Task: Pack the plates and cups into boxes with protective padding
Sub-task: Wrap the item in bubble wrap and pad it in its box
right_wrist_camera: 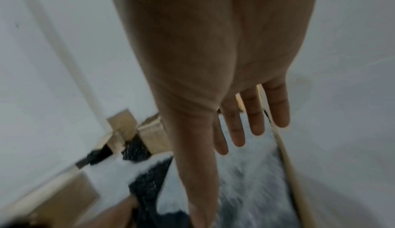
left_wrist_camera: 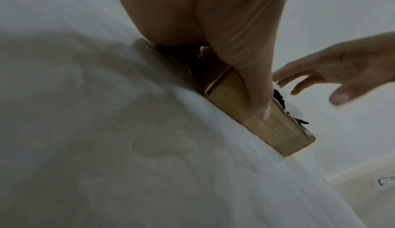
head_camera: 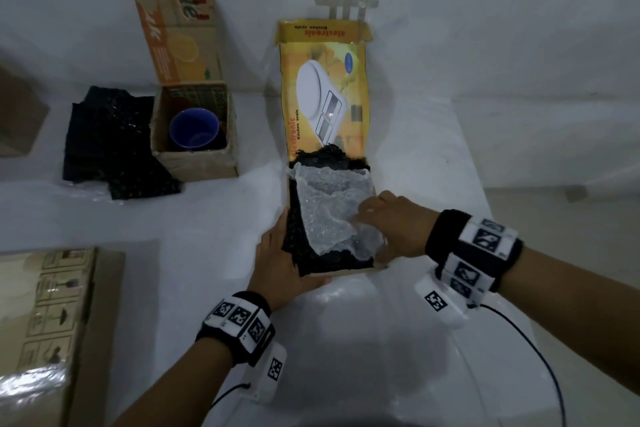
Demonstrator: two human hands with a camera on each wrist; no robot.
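Observation:
An open yellow kitchen-scale box (head_camera: 346,272) lies at the table's centre with its lid (head_camera: 325,97) raised. Inside it are black padding (head_camera: 322,260) and, on top, a crumpled sheet of bubble wrap (head_camera: 325,208). My left hand (head_camera: 277,260) braces the box's near left corner: fingers straight along the left wall, thumb (left_wrist_camera: 254,88) flat on the near wall (left_wrist_camera: 273,130). My right hand (head_camera: 391,222) reaches in from the right, its straight fingers (right_wrist_camera: 237,130) touching the bubble wrap (right_wrist_camera: 252,172). A blue cup (head_camera: 194,128) sits in a small brown box (head_camera: 204,163) at the back left. No plate shows.
Black padding sheets (head_camera: 107,139) lie left of the brown box. A flat taped carton (head_camera: 52,322) fills the near left, and another brown carton (head_camera: 17,114) is at the far left. Tape strips (head_camera: 346,0) hang on the wall. The table's right edge (head_camera: 479,166) is close to the yellow box.

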